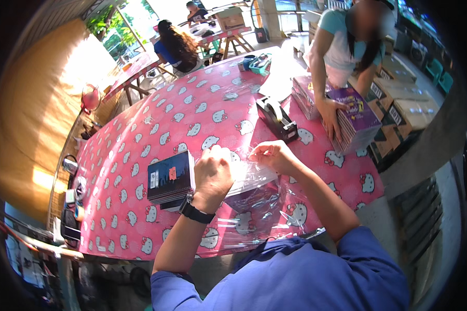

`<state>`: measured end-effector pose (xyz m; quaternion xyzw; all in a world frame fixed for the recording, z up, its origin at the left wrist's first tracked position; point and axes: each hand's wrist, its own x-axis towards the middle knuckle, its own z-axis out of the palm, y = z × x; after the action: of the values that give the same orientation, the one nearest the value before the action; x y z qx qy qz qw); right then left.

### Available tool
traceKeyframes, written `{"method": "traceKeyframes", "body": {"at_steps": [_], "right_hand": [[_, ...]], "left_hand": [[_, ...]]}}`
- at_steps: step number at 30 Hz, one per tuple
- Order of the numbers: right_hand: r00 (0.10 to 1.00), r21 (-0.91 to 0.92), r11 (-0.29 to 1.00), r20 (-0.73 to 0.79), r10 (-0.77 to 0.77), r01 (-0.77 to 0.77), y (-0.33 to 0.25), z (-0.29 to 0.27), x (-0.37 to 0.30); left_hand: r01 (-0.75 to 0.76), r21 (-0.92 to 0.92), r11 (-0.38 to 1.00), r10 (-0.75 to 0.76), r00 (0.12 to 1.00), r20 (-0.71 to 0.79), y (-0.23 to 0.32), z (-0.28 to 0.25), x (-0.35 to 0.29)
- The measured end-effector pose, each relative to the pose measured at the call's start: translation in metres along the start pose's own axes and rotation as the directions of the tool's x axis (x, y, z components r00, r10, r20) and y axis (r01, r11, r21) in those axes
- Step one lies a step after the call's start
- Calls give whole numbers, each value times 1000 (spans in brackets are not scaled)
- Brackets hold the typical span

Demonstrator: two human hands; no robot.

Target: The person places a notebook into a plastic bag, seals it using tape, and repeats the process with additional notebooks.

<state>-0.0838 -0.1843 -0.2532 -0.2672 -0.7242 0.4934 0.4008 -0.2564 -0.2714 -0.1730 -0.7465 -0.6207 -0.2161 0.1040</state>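
A stack wrapped in loose clear plastic film (254, 179) lies in front of me, with purple showing through its near side. My right hand (276, 156) pinches the film at the far edge of the stack. Beside the film's left part, my left hand (215, 168) is closed, knuckles up; its fingertips and anything in them are hidden. A dark watch (196, 209) is on my left wrist. Left of that hand sits a stack of dark-covered books (170, 179). Just beyond my right hand stands a black tape dispenser (276, 118).
A pink cat-print cloth (155, 140) covers the table. Across it, a person's hands (331, 116) rest on a stack of purple books (354, 116). Cardboard boxes (412, 111) stand at the right. A teal basket (260, 63) sits on the far side.
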Motion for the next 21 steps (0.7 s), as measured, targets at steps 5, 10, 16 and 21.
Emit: {"method": "traceKeyframes", "body": {"at_steps": [5, 10, 16, 21], "right_hand": [[999, 63, 997, -19, 42, -41, 6, 4, -3], [1000, 12, 1000, -18, -21, 21, 0, -2, -1], [998, 23, 998, 22, -64, 64, -8, -7, 8], [999, -13, 1000, 41, -13, 14, -14, -7, 9]], "left_hand": [[-147, 338, 930, 114, 987, 117, 4, 3, -4], [-177, 170, 970, 166, 983, 74, 7, -15, 5], [-131, 185, 974, 131, 991, 15, 2, -6, 2], [-233, 238, 943, 225, 973, 58, -6, 10, 5]]}}
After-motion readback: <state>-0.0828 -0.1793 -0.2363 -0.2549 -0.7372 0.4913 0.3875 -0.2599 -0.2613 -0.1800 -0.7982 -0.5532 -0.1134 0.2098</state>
